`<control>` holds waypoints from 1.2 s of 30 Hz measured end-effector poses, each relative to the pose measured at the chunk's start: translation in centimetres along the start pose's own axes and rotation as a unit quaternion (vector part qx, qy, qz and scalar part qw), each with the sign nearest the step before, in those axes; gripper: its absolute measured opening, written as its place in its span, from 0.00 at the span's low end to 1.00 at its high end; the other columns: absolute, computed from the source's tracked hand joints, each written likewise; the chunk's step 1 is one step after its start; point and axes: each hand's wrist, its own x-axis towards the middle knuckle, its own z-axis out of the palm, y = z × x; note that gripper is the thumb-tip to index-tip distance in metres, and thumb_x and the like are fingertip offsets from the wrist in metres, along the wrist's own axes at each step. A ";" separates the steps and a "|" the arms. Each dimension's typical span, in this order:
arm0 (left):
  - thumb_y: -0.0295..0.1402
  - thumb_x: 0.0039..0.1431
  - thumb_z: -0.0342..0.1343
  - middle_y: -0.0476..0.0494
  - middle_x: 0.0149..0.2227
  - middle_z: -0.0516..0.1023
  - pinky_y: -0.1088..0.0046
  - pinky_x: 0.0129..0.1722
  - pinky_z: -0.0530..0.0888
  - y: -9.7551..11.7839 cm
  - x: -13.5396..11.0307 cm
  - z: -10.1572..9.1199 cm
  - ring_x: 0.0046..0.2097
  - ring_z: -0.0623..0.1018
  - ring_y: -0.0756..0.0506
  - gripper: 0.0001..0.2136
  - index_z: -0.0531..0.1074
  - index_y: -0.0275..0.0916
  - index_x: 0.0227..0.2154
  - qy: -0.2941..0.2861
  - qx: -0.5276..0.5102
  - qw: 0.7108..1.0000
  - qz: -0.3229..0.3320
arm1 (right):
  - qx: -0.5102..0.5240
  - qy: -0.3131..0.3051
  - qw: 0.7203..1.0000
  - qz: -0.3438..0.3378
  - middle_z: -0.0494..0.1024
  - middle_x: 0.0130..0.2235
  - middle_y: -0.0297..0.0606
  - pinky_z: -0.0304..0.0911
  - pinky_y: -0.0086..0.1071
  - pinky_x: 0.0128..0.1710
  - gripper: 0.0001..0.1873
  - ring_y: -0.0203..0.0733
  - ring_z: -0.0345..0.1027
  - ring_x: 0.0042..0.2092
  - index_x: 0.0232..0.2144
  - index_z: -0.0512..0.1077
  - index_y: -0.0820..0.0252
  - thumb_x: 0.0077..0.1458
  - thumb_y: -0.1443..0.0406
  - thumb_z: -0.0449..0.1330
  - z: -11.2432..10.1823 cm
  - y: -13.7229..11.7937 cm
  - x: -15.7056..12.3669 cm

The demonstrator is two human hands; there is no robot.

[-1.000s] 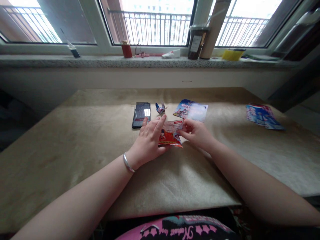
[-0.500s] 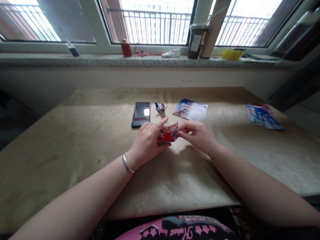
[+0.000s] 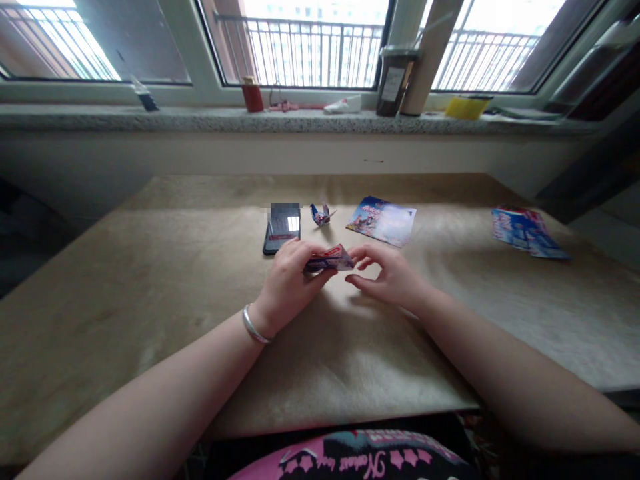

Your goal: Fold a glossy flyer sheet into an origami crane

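A piece of folded printed paper point(image 3: 330, 260), red, white and purple, is pinched between the thumb and fingers of my left hand point(image 3: 295, 275). Its pointed right end sticks out toward my right hand point(image 3: 383, 272). That hand has its thumb and fingers apart; the fingertips are at the paper's right tip, and I cannot tell whether they touch it. Just beyond lies a small folded paper crane point(image 3: 321, 215), blue and white. A dark phone point(image 3: 283, 230) rests behind my left hand, and a stack of printed sheets point(image 3: 383, 221) lies behind my right.
Several blue and red printed papers point(image 3: 527, 232) lie at the right of the table point(image 3: 125, 287). On the stone windowsill point(image 3: 200, 121) stand a red container point(image 3: 253, 97), a dark lidded jar point(image 3: 395, 81) and a yellow object point(image 3: 466, 108).
The folded paper has tilted, so its red face has given way to a narrow edge-on view. My right thumb and fingers have let go of their pinch and spread apart.
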 end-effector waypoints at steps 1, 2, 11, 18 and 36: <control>0.34 0.55 0.59 0.45 0.36 0.76 0.60 0.48 0.70 0.1 0.0 0.0 0.41 0.74 0.45 0.07 0.69 0.39 0.35 -0.003 0.000 1.000 0.004 | -0.010 0.002 1.000 -0.007 0.77 0.40 0.37 0.69 0.32 0.37 0.09 0.38 0.71 0.40 0.37 0.71 0.56 0.50 0.66 0.62 0.0 -0.1 0.0; 0.34 0.55 0.59 0.46 0.36 0.76 0.58 0.50 0.69 0.1 0.0 0.0 0.41 0.74 0.45 0.07 0.69 0.40 0.35 -0.007 0.001 1.000 0.008 | -0.018 0.005 1.000 -0.012 0.77 0.40 0.37 0.69 0.32 0.37 0.07 0.38 0.71 0.40 0.36 0.71 0.56 0.51 0.66 0.61 0.0 -0.2 0.0; 0.32 0.57 0.57 0.42 0.48 0.73 0.60 0.54 0.67 0.1 0.0 -0.1 0.51 0.71 0.44 0.15 0.67 0.41 0.48 -0.005 -0.013 0.999 0.050 | -0.155 0.102 0.982 -0.044 0.78 0.41 0.37 0.69 0.34 0.40 0.05 0.40 0.71 0.42 0.35 0.72 0.54 0.55 0.66 0.57 -0.4 -0.6 -0.1; 0.30 0.57 0.59 0.47 0.41 0.78 0.62 0.54 0.68 0.1 0.1 -0.1 0.47 0.75 0.46 0.07 0.73 0.43 0.39 0.033 -0.034 0.995 0.091 | -0.211 0.092 0.971 -0.068 0.78 0.42 0.36 0.65 0.38 0.47 0.05 0.42 0.71 0.45 0.35 0.72 0.53 0.56 0.66 0.57 -0.6 -0.8 -0.1; 0.27 0.56 0.59 0.46 0.37 0.77 0.71 0.44 0.73 -0.4 0.0 0.4 0.40 0.76 0.49 0.05 0.75 0.39 0.36 0.044 -0.135 0.990 0.002 | -0.159 0.133 0.971 -0.121 0.80 0.35 0.35 0.68 0.41 0.47 0.05 0.42 0.71 0.42 0.33 0.73 0.54 0.53 0.69 0.61 -0.4 -0.3 0.3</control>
